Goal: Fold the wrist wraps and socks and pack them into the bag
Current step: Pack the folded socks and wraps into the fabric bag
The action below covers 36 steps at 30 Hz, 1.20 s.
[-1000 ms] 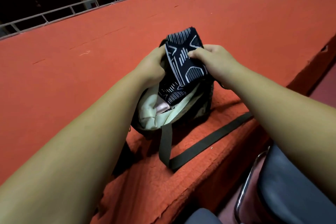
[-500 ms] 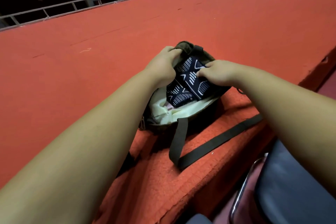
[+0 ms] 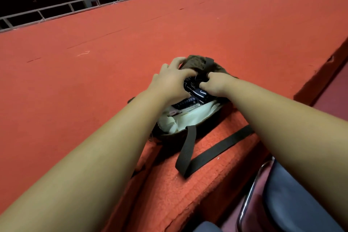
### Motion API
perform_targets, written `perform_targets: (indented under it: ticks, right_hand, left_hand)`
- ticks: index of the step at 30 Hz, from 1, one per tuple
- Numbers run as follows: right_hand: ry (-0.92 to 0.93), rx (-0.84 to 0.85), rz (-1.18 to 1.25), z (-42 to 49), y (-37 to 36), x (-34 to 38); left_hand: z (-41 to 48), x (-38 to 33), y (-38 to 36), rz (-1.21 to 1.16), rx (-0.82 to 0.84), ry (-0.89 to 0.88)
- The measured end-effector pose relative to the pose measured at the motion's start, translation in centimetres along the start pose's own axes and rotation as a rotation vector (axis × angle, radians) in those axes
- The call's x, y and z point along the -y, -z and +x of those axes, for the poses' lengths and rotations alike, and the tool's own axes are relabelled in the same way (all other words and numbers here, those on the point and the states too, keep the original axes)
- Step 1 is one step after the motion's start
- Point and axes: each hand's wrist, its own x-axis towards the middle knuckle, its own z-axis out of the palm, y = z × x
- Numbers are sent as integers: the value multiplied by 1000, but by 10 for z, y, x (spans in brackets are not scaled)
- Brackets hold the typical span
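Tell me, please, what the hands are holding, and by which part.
The right hand curls on the patterned cloth at its upper edge, inside the bag. The left hand lies spread over the bag's far rim; a grip cannot be told.

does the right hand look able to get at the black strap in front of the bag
Likely yes, once freed: the strap lies uncovered on the red carpet. For now the right hand grips the patterned fabric in the bag.

Left hand (image 3: 169,83), right hand (image 3: 216,85) and cloth (image 3: 195,93) block the bag's (image 3: 195,61) far mouth; its near half gapes, and open carpet (image 3: 94,81) surrounds it.
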Motion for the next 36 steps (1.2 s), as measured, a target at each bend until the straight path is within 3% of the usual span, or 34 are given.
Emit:
perform_targets:
  ticks: [6,10,14,16,18,20,23,26,31,36]
  right_hand:
    - [21,-45,108,-14,18,-31]
    - [69,-137,-246,-21,25,-46]
    - [-137,-250,-475,-27,19,-63]
    - [-339,-333,-312,-26,18,-75]
    - [-421,-186,-150,-27,18,-82]
    - [-365,-34,-59,-33,17,-83]
    - [-274,-100,104,-38,10,-83]
    - [-295,-154,282,-39,9,-78]
    - [-340,-193,925,-52,29,-54]
    - [-292,-227,986,-67,39,-36]
  left_hand:
    - [-3,-17,-5,-3,111,65]
    - [-1,-26,-7,-10,164,162]
    - [3,-35,-12,-8,139,208]
    - [3,-38,-14,-19,135,224]
    - [3,-37,-15,-34,136,236]
    - [3,-34,-17,-47,134,244]
    - [5,-31,-21,-55,138,252]
    - [7,-35,-24,-45,143,250]
    - [7,-37,-26,-28,137,265]
    - [13,-40,-26,-28,140,307]
